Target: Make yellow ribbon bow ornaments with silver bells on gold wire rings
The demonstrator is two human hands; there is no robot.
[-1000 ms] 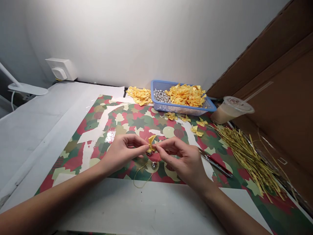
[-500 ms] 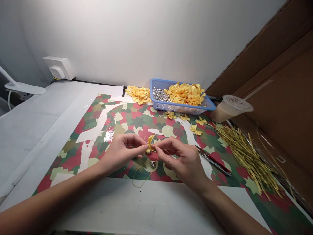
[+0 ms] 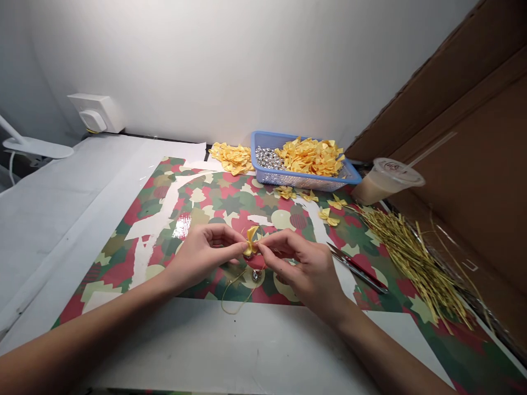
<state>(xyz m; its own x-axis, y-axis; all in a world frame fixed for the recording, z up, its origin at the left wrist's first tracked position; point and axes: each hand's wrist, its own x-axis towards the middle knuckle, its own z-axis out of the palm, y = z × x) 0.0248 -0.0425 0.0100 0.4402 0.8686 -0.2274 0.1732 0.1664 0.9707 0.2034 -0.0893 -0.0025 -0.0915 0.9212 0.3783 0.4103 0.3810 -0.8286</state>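
Between the fingertips of my left hand (image 3: 209, 252) is a yellow ribbon bow (image 3: 251, 239), pinched upright just above the table mat. My right hand (image 3: 302, 266) has its thumb and index finger closed at the bow's right side, on what looks like a thin gold cord (image 3: 223, 300); the fingertips partly hide the hold. The cord loops down below the hands onto the mat and white surface. A small silver bell (image 3: 256, 275) is under the bow, close to the cord. Another shiny bit shows at the bow's base, mostly covered.
A blue basket (image 3: 304, 181) holds silver bells (image 3: 269, 158) and yellow bows (image 3: 310, 156). More bows (image 3: 231, 158) are heaped left of it, and several lie in front. At right are tweezers (image 3: 358, 269), a bundle of gold cords (image 3: 411, 263), a lidded cup (image 3: 379, 184) and a cardboard box (image 3: 473, 164).
Both hands stay almost in place, still pinching at the bow. The whole view has shifted very slightly; nothing has been let go or picked up.
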